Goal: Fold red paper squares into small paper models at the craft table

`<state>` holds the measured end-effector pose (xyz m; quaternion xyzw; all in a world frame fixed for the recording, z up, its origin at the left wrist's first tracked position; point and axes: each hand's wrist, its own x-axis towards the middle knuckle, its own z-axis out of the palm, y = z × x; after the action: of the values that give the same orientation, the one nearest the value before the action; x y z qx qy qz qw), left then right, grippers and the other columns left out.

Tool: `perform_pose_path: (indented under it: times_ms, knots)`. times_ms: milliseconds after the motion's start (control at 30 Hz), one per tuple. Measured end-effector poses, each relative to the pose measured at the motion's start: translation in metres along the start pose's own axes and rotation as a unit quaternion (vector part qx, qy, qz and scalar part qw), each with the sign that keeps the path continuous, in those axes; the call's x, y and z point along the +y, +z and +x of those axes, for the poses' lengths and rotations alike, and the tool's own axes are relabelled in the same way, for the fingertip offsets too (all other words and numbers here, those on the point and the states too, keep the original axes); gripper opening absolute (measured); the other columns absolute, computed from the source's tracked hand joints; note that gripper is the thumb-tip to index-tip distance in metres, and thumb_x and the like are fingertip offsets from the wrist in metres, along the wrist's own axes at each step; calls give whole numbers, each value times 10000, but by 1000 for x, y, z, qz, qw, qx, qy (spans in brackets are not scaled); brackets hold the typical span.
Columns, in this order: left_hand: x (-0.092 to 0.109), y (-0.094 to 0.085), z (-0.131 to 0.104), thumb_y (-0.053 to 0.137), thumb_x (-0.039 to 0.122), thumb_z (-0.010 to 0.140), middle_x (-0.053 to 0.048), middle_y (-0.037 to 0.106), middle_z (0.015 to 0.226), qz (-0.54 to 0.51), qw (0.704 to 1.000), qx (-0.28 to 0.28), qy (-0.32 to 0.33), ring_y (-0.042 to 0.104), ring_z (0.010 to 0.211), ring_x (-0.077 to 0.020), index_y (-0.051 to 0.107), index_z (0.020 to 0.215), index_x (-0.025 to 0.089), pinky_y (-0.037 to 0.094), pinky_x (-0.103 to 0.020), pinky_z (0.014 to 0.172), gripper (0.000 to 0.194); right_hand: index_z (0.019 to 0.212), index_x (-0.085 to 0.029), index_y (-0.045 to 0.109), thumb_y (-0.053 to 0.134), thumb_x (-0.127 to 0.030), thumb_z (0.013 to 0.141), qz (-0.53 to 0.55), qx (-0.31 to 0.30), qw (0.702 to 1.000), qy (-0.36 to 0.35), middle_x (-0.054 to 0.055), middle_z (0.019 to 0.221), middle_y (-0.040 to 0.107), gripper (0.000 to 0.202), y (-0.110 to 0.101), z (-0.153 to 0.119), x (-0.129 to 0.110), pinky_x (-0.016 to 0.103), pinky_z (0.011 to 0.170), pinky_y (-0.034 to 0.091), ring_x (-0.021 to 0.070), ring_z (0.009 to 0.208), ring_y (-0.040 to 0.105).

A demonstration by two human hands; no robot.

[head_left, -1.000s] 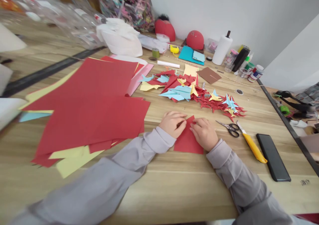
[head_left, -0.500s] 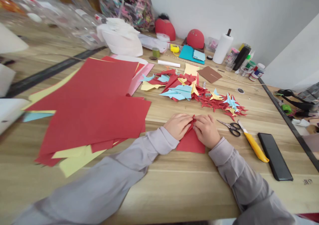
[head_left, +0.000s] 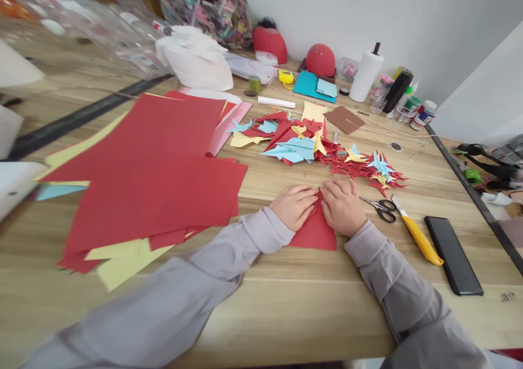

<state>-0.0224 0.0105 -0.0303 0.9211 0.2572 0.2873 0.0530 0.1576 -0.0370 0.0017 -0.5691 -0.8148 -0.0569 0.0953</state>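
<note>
A small sheet of red paper (head_left: 314, 234) lies on the wooden table, its far end folded in toward a point. My left hand (head_left: 295, 205) grips the folded part from the left, fingers closed together along the fold. From the other side my right hand (head_left: 343, 206) presses on the same fold with its fingers bent and close together. The fingertips of both hands nearly meet at the tip and hide much of the crease. Just beyond my hands is a heap of folded red, blue and yellow paper shapes (head_left: 347, 159).
Large red sheets (head_left: 163, 194) are stacked at the left over yellow ones. To the right lie scissors (head_left: 384, 210), a yellow utility knife (head_left: 420, 241) with its blade out, and a black phone (head_left: 453, 255). A white paper roll (head_left: 366, 77) and bottles stand at the back.
My right hand has flattened and shifted slightly right, its fingers now lying over the fold instead of pinching at the tip. My left hand stays nearly in place.
</note>
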Motion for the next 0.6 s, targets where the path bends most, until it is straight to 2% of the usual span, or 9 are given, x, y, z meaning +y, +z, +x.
perform_pose_path:
  times_ms: [200,500,600]
  knots:
    - [-2,0,-1,447,203,867,-117,657,1172,-28,999,-22,-14,556,1126,-252,663,1078,165,478,-470,955,305,1255,-200,540,411,-314,907,-34,-4,999,10,123,1313,523,388,-4,0,-2,563,1084,124,287,1216,400]
    - [-3,0,-1,431,219,883,-92,662,1175,-7,1000,-26,-2,565,1112,-260,676,1044,161,486,-449,939,299,1292,-179,497,382,-305,916,-12,-14,1000,25,131,1333,512,412,-3,0,-3,546,1088,134,274,1215,404]
    - [-4,0,-1,431,224,884,-94,666,1166,-4,1000,-25,-1,565,1110,-265,680,1038,157,487,-453,932,300,1315,-215,483,380,-301,917,-12,-21,999,27,121,1345,500,420,-4,0,-3,548,1081,148,278,1220,400]
